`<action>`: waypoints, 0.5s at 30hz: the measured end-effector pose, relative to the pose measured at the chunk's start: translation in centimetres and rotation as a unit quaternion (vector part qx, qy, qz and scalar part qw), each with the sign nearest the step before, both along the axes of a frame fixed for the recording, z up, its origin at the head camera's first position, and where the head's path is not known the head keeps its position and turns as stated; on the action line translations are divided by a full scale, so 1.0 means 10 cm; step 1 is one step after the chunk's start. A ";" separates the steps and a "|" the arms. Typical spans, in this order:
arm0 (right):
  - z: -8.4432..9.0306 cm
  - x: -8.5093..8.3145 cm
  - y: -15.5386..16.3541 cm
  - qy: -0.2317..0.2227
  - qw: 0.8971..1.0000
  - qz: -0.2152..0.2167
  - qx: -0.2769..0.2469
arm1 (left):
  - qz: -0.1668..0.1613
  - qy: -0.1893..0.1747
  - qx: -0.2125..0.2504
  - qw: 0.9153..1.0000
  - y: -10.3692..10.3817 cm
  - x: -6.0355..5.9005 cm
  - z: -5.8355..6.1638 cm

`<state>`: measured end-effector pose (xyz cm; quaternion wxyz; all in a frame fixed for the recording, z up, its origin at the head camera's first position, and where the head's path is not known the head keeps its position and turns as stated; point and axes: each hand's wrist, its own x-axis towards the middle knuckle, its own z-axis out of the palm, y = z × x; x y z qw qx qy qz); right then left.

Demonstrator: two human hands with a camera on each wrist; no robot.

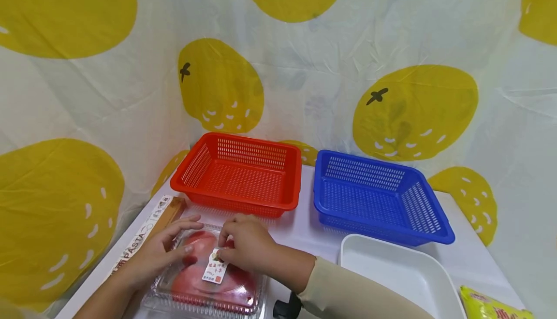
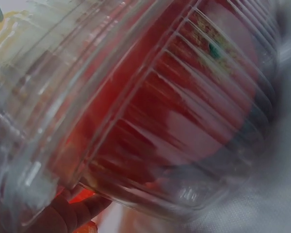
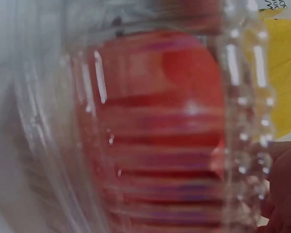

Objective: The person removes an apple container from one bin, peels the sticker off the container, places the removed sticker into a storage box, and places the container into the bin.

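Note:
A clear plastic clamshell box with red tomatoes inside and a white label on its lid lies at the table's near left. My left hand rests on the box's left end, fingers straight along the far rim and thumb on the lid. Over the middle of the lid my right hand has curled fingers, their tips at the label's upper end. The ribbed clamshell box fills the left wrist view with a fingertip under its rim. Close and blurred, the clamshell box also fills the right wrist view.
An empty red basket and an empty blue basket stand side by side at the back. A white tray sits near right, with a yellow packet beside it. A pasta box lies along the left edge.

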<state>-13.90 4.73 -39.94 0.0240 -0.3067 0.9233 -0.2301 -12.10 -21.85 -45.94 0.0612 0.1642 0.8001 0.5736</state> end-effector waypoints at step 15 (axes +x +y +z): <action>0.09 0.05 0.02 0.001 0.998 0.065 -0.015 | -0.001 0.013 -0.031 0.999 -0.03 -0.02 0.00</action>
